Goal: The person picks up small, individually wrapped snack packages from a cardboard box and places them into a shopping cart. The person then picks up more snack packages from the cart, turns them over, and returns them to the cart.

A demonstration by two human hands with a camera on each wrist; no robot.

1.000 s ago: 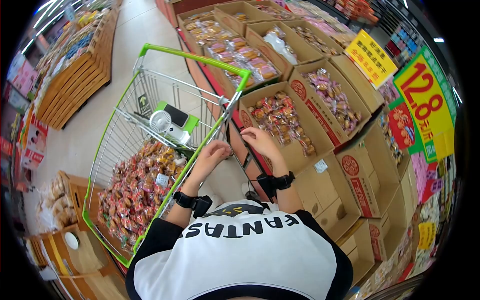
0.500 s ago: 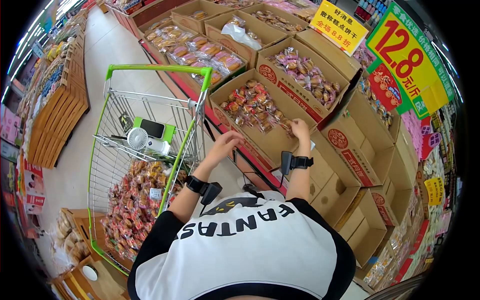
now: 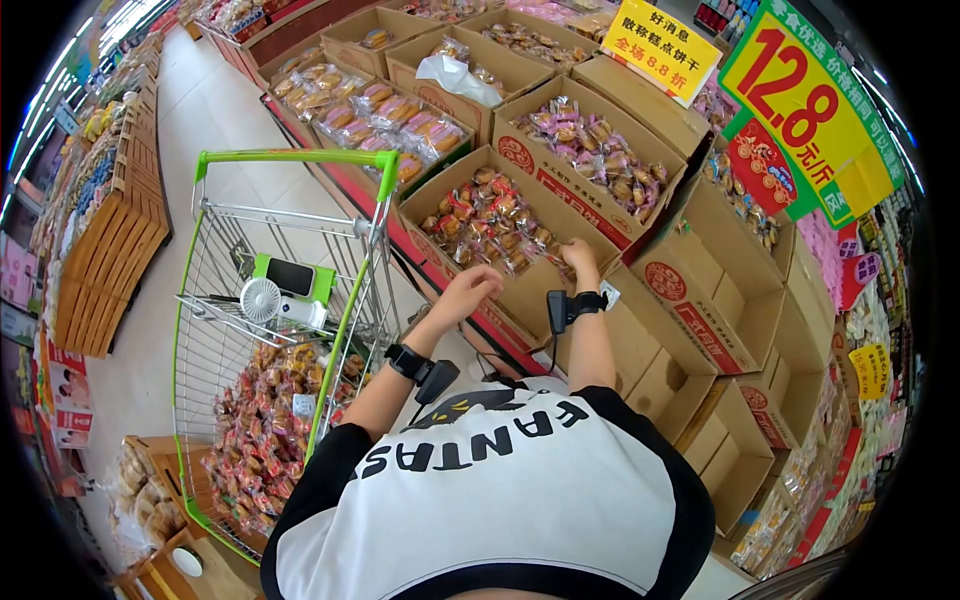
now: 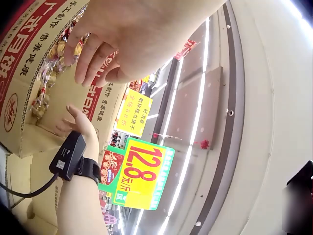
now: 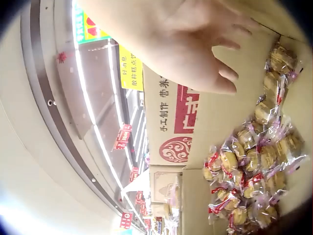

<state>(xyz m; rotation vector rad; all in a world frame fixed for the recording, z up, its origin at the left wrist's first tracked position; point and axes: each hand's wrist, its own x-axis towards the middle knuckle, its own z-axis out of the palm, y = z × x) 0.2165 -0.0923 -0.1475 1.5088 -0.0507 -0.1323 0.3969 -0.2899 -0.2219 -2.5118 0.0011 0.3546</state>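
Observation:
In the head view, my right hand [image 3: 580,258] is over the near right part of a cardboard box [image 3: 520,300], beside several mooncakes in clear wrappers [image 3: 492,215]. Seen from the right wrist, its fingers are loosely bent and hold nothing, with the wrapped mooncakes [image 5: 261,161] below them. My left hand [image 3: 470,293] hovers at the box's near left edge, fingers relaxed and nothing in them; the left wrist view shows its palm [image 4: 142,34] with the printed box wall [image 4: 29,63] beyond.
On my left stands a shopping cart [image 3: 290,157] with a green handle, loaded with wrapped cakes [image 3: 262,440]; a small white fan [image 3: 261,298] and a phone [image 3: 290,276] rest on its seat. More cardboard boxes [image 3: 680,285] surround the mooncake box. Price signs [image 3: 800,110] rise behind.
My right hand has swung from beside the left hand to over the mooncake box. The left hand has shifted to the box's edge. The view has turned, with the cart now further left.

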